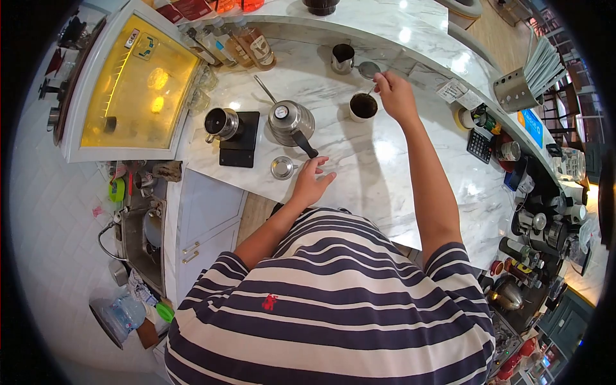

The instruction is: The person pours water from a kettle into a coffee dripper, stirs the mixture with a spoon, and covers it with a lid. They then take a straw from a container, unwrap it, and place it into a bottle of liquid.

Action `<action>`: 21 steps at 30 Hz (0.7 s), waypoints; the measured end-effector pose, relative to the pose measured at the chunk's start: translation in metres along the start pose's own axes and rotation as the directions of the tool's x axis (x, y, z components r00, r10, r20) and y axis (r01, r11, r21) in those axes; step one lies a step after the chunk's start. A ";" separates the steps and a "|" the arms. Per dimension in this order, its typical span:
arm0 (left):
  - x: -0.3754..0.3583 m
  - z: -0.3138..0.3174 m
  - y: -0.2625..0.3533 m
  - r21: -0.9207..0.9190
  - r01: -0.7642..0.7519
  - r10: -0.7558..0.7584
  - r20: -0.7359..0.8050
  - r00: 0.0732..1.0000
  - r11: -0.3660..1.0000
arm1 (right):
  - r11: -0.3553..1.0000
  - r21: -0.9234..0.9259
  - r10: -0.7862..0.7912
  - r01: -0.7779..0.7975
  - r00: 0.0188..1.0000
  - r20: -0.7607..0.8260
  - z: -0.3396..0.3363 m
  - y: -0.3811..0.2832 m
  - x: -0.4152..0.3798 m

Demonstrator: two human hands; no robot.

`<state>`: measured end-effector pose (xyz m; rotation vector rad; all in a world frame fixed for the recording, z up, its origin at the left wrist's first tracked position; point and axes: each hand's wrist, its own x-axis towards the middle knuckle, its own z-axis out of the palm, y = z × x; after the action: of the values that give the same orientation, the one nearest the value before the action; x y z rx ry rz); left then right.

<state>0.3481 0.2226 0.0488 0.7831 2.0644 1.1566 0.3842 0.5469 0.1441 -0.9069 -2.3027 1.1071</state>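
Note:
My right hand (394, 96) is pinched around a thin stirrer whose lower end points down to a white cup (363, 108) with dark contents. My left hand (312, 185) rests over the counter's near side, fingers spread and holding nothing. Its fingertips are right by the black handle of a steel gooseneck kettle (290, 122) with a dial on its lid. Left of that hand lies a small round metal piece (282, 168). Beyond it, a metal-rimmed pot with dark contents (222, 123) stands on a black scale (240, 144).
A steel pitcher (342, 59) and a round grey disc (369, 69) stand behind the cup. Several bottles (258, 48) line the back left beside a yellow-lit cabinet (141, 83). At right are a calculator (479, 145) and a steel holder of straws (518, 90). A sink (138, 240) lies at left.

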 end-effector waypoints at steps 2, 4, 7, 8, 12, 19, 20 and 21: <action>-0.001 0.002 -0.010 -0.027 -0.008 0.008 -0.005 1.000 1.000 | 0.999 0.029 0.015 -0.013 0.997 -0.071 -0.013 -0.012 -0.023; 0.001 0.001 -0.019 -0.043 -0.044 0.044 -0.004 0.999 0.998 | 0.996 0.089 0.043 -0.029 0.986 -0.160 -0.021 -0.014 -0.044; -0.003 0.000 -0.018 -0.024 -0.025 0.026 0.027 0.999 0.999 | 0.969 0.239 0.128 -0.056 0.947 -0.294 -0.025 -0.009 -0.069; -0.003 -0.001 -0.016 -0.018 -0.028 0.028 0.030 0.999 0.999 | 0.953 0.296 0.172 -0.073 0.930 -0.325 -0.026 -0.002 -0.076; -0.003 -0.003 -0.018 -0.009 -0.045 0.045 0.028 0.999 0.999 | 0.852 0.498 0.374 -0.159 0.850 -0.370 -0.023 0.012 -0.105; -0.004 -0.006 -0.022 0.021 -0.030 0.028 0.067 0.997 0.999 | 0.636 0.738 0.609 -0.225 0.733 -0.301 -0.025 0.011 -0.114; -0.004 -0.008 -0.021 0.022 -0.020 0.019 0.066 0.998 1.000 | 0.633 0.746 0.603 -0.207 0.737 -0.306 -0.024 0.010 -0.111; -0.005 -0.009 -0.023 0.023 -0.010 0.009 0.066 0.998 1.000 | 0.629 0.754 0.596 -0.189 0.740 -0.311 -0.024 0.007 -0.107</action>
<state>0.3401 0.2046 0.0337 0.8321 2.0256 1.0993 0.4759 0.4861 0.1426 -1.2491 -1.0727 1.4967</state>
